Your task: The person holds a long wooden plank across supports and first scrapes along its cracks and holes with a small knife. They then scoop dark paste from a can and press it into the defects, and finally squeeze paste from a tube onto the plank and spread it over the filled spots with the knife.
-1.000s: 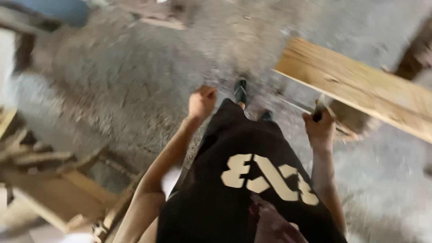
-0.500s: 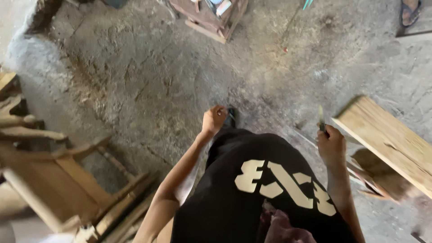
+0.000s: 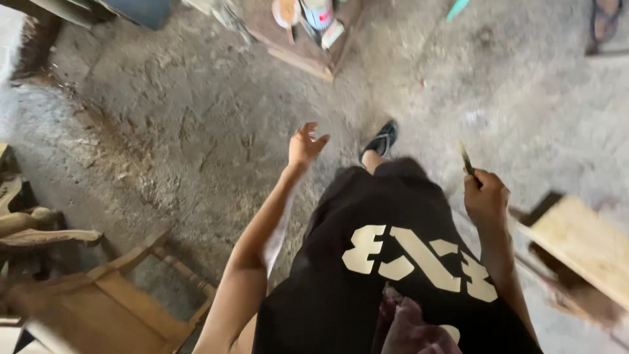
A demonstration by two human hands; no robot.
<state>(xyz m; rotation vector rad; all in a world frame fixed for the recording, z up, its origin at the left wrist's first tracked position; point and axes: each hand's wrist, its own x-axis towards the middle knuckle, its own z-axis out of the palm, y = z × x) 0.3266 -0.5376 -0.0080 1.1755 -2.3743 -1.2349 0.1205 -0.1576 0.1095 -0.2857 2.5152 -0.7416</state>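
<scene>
While the right hand (image 3: 486, 196) is fisted round a thin dark tool (image 3: 466, 158), its long axis points up and forward, away from the body; the left hand (image 3: 305, 145) hangs empty, fingers spread, well apart across the black shorts (image 3: 393, 262).

A rough woodworking shop: a dusty bare concrete floor (image 3: 196, 131), unfinished wooden furniture frames (image 3: 98, 295) at eight o'clock, a pale sawn plank (image 3: 583, 249) at four o'clock, and a low wooden tray (image 3: 295, 33) of tins and supplies at twelve o'clock.
</scene>
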